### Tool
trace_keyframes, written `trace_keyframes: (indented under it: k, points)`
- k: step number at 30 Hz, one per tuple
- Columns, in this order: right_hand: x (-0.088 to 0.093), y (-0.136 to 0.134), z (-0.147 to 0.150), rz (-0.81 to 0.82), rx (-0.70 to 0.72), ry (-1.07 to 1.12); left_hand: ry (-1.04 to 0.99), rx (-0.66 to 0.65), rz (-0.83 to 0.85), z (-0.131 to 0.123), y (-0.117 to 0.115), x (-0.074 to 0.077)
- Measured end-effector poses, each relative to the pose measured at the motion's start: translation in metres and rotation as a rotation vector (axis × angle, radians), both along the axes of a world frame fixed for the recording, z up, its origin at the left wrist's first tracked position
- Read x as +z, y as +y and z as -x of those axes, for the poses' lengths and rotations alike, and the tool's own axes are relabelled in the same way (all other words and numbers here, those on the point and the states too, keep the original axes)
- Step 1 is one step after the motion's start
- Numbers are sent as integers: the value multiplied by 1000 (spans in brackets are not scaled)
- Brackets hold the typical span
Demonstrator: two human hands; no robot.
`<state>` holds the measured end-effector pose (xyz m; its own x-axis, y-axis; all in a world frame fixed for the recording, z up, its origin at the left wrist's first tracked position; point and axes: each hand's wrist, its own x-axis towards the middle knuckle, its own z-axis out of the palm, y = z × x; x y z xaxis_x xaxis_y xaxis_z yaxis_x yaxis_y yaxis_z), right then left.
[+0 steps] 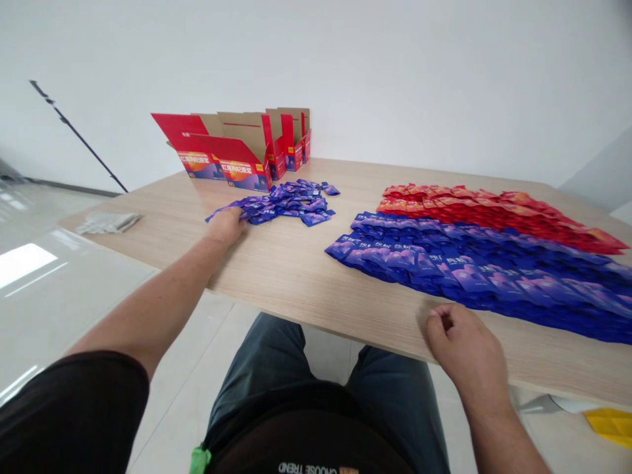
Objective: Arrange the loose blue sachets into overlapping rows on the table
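Observation:
My left hand (226,227) rests palm down at the near edge of a loose heap of blue sachets (291,204); its fingertips are hidden from this angle. My right hand (464,342) hovers at the table's front edge, fingers curled, with nothing visible in them. It is just below the neat overlapping rows of blue sachets (474,276). Beyond those lie overlapping rows of red sachets (503,214). Both sets of rows run off toward the right side of the light wood table (296,270).
Open red-and-kraft cardboard display boxes (227,155) stand at the table's far edge against the white wall. A flat stack of pale packets (107,222) lies at the left corner. A thin black rod (74,135) leans at the back left, and a yellow object (612,424) lies on the floor.

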<state>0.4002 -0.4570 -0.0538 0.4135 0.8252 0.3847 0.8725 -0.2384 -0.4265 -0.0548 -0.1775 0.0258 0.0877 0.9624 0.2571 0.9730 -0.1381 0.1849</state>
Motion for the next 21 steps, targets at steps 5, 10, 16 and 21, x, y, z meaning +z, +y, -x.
trace_keyframes:
  k: [5,10,16,21]
  points:
    - [5,-1,9,-95,78,54,34,-100,-17,-12,-44,15]
    - [33,4,67,-260,465,11,241,-592,194,-71,-125,30]
    - [55,16,119,-135,744,-99,470,-893,145,-132,-185,31]
    - [45,19,118,-65,737,-131,472,-923,115,-141,-190,40]
